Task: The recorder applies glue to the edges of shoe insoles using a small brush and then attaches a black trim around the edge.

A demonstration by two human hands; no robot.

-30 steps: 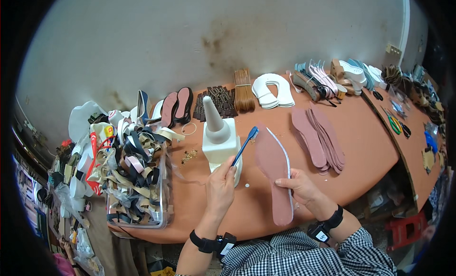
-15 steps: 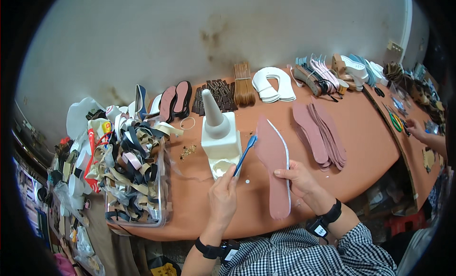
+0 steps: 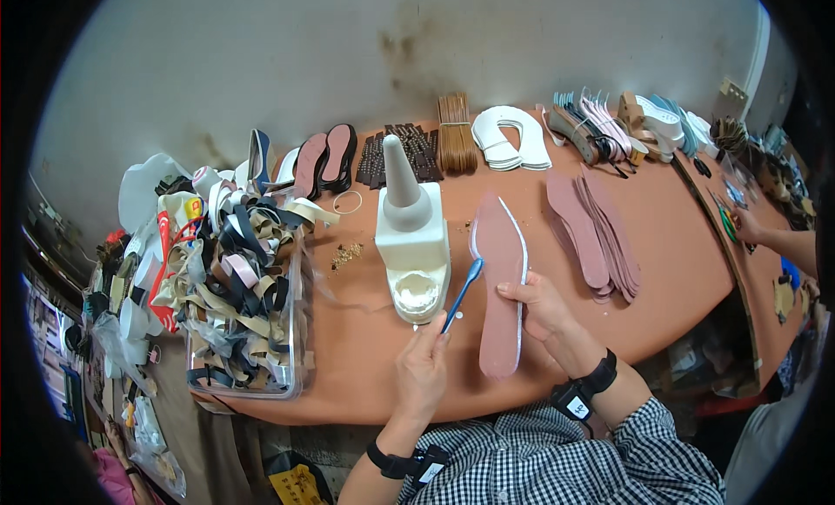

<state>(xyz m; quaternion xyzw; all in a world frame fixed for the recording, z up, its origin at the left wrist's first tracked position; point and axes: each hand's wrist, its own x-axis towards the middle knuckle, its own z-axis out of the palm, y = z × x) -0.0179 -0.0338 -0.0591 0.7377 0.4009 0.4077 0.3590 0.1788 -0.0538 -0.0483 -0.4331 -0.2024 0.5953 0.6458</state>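
A blue toothbrush is pinched in my left hand, its head at the left edge of a pink insole. My right hand grips that insole by its right edge, thumb on top. White paste lines the insole's right edge and the upper part of its left edge. Left of the brush stands a cream-white dispenser with a tall cone; the open cup at its front holds whitish paste. A pile of pink insoles lies to the right.
A clear bin of strap scraps stands left. Along the wall lie pink-lined soles, dark strips, a brown strip bundle, white U-shaped pieces and shoe heels. Far right, another person's hand is near green-handled scissors.
The toothbrush has moved down along the insole's left edge, where a white line now shows near the top. The whole view has shifted slightly.
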